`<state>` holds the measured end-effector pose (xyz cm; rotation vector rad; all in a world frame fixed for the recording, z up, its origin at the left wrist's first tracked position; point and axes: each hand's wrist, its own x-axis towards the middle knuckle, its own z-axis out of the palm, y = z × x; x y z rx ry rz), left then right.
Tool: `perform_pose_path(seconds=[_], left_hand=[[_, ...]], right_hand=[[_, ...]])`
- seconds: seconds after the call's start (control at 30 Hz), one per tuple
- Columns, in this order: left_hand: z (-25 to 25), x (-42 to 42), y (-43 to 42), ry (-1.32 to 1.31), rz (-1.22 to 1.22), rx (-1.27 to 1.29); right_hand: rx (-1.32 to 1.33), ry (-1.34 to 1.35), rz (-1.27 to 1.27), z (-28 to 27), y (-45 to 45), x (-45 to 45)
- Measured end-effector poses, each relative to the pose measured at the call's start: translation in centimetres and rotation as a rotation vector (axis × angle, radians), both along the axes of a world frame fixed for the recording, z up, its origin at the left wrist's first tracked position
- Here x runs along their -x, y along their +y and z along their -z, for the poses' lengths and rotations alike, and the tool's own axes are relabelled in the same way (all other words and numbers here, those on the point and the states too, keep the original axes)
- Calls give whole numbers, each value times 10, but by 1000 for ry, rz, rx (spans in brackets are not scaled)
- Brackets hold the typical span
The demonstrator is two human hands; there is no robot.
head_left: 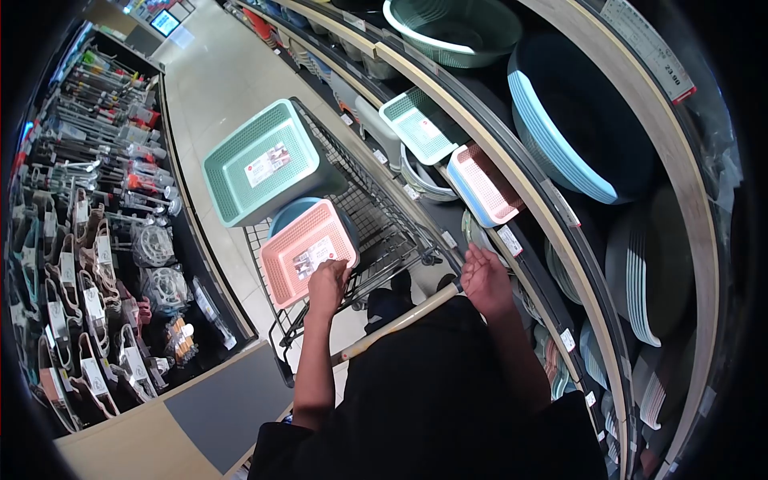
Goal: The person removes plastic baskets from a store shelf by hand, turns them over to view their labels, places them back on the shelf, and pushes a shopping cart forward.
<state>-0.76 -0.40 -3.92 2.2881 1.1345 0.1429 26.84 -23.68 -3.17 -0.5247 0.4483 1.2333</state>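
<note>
My left hand point(330, 282) is at the lower right edge of a pink perforated basket point(300, 254), its fingers closed on the rim. The basket has a white label and sits at the near left end of a shopping cart point(364, 200), over a blue round item point(308, 211). Beyond it a larger green basket point(260, 164) with a label lies across the cart. My right hand point(484, 276) is raised beside the right shelf, past the end of the cart handle point(400, 322), with fingers bent; what it holds, if anything, is too small to tell.
Along the right, curved shelves point(480, 136) hold a green basket point(418, 128), pink and blue baskets point(486, 186), and stacked blue basins point(552, 144). A rack point(112, 240) of packaged utensils and hangers stands left. A tiled aisle point(216, 72) runs ahead.
</note>
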Motion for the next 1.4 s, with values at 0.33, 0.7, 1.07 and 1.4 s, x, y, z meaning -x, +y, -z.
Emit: perform_pose_path(seconds=[0.33, 0.7, 1.07, 1.4], left_hand=[[-45, 5, 11, -272, -89, -291], [-134, -13, -43, -349, 174, -320], [-143, -63, -82, -417, 718, -66], [-125, -55, -59, -410, 216, -314]], right_hand=[[146, -217, -41, -11, -2, 9], [36, -528, -650, -66, 26, 19], [130, -700, -596, -72, 22, 5], [49, -372, -245, -51, -2, 1]])
